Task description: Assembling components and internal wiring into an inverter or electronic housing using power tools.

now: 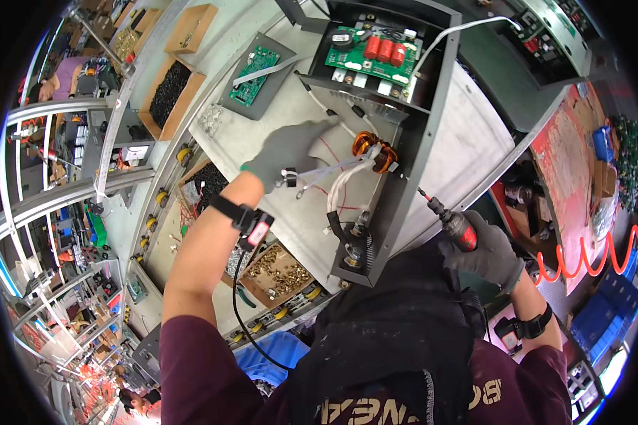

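Screwdriver: we are holding one, powered, red and black, its bit pointing toward the outer right wall of a dark metal chassis, near it.
Right hand: our gloved grip is clamping around the screwdriver's body.
Left hand: we are holding it, gloved, over the pale desk, near the white-sleeved wires; fingertips are hiding, so we cannot tell whether this grip is apart or together.
Circuit boards: we are counting two, green; one is sitting in the chassis with three red cylinders, another is lying on one gray plate.
Coils: two, copper-wound, are sitting beside the chassis's inner wall.
Boxes: we are seeing at least three, cardboard; one is holding black pieces, one brass pieces, one a few small parts.
Wrist devices: we are wearing two, one per forearm, labels too small to read.
Lettering: pale characters are crossing our dark clothing, upside down.
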`<action>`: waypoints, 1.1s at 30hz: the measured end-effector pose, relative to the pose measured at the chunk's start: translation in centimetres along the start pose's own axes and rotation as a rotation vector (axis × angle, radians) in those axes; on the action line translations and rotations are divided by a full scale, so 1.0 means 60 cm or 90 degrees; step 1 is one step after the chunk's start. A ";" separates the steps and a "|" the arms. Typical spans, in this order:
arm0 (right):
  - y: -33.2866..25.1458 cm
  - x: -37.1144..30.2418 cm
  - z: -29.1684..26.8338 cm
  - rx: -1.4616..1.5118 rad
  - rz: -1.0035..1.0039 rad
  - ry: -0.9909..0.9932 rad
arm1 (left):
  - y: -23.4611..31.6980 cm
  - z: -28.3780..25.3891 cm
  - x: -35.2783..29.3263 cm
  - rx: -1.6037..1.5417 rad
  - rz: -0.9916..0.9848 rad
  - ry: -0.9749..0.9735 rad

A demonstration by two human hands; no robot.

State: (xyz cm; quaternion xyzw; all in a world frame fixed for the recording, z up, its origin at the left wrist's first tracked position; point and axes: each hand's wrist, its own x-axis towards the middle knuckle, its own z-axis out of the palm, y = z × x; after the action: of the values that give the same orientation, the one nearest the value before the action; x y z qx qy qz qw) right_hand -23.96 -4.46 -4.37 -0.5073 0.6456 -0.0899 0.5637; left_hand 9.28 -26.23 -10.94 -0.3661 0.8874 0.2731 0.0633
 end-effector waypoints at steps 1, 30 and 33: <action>0.011 0.003 0.003 -0.017 -0.033 0.036 | 0.027 -0.006 0.027 0.022 -0.004 -0.066; -0.044 0.038 -0.049 -0.334 -0.118 0.036 | 0.082 0.011 0.025 -0.163 0.078 0.043; -0.041 0.041 -0.044 -0.392 -0.093 0.074 | 0.084 0.014 0.017 -0.161 0.060 0.063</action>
State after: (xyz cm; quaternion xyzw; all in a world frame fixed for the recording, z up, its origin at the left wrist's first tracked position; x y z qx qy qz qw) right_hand -24.40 -8.64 -3.33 -0.6931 0.6355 0.0406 0.3377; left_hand 5.03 -23.49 -9.76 -0.3422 0.8641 0.3671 -0.0402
